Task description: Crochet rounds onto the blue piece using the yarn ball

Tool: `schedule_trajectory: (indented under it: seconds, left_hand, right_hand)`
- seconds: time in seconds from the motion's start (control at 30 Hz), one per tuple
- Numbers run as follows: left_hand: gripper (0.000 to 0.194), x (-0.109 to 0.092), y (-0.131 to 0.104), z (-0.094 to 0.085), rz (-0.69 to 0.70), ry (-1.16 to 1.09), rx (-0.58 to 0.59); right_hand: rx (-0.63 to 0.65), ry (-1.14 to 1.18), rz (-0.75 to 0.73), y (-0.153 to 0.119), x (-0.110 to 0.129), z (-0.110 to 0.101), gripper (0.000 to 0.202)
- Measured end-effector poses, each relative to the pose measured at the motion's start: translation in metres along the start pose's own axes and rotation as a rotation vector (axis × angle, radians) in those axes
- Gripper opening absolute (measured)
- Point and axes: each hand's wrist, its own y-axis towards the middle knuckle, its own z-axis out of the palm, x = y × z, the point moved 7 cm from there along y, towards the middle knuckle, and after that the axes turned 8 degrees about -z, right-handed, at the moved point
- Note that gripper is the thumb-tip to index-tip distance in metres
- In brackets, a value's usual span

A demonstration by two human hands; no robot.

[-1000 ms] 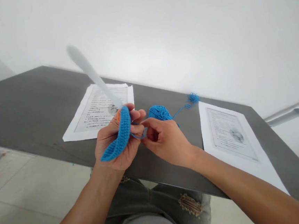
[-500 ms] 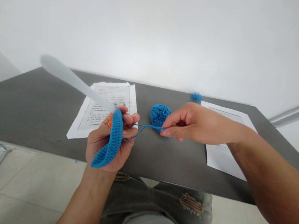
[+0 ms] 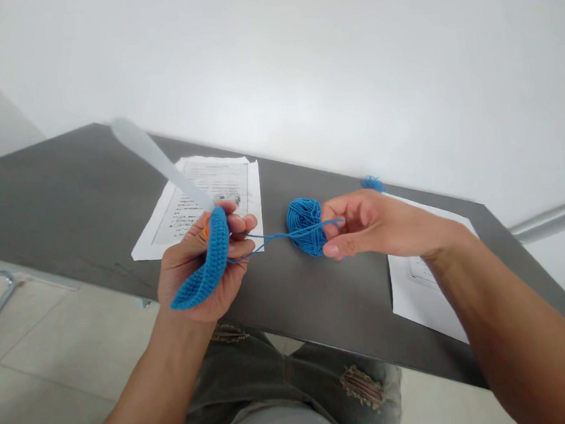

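My left hand point(image 3: 196, 272) is closed around a blue crocheted piece point(image 3: 215, 251), which curves down across the palm. Out of the same grip a long pale handle point(image 3: 156, 158) slants up to the left, like that of a crochet hook; its tip is hidden. A small orange bit point(image 3: 206, 226) shows behind the crochet. Two strands of blue yarn point(image 3: 275, 237) stretch from the work to my right hand point(image 3: 363, 225), where they hook over the curled fingers, the thumb a little apart. Just left of that hand, a ball of blue yarn point(image 3: 306, 228) rests on the table.
On the dark grey table point(image 3: 315, 308) a printed sheet point(image 3: 170, 228) lies behind my left hand. More paper point(image 3: 415, 293) is under my right forearm. A small tuft of blue yarn point(image 3: 371, 183) sits by the back edge, against the white wall point(image 3: 300, 72).
My right hand has moved a little to the right and its pinch has loosened, so the yarn strands are drawn out longer. The pale handle's far end has shifted right and down.
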Motion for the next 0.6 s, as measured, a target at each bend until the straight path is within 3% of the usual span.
schedule_trajectory:
  seconds: [0.27, 0.47, 0.6]
  left_hand:
    - [0.014, -0.01, 0.0, 0.003, 0.078, 0.003, -0.013]
    - [0.016, -0.008, -0.006, 0.012, 0.042, -0.011, 0.024]
    - [0.012, -0.009, -0.005, 0.018, 0.06, 0.02, 0.016]
  right_hand:
    - [-0.094, 0.022, -0.017, -0.002, -0.02, -0.005, 0.046]
    - [0.156, -0.024, 0.037, -0.01, -0.012, 0.006, 0.038]
    - [-0.055, -0.108, 0.021, -0.001, -0.015, -0.009, 0.046]
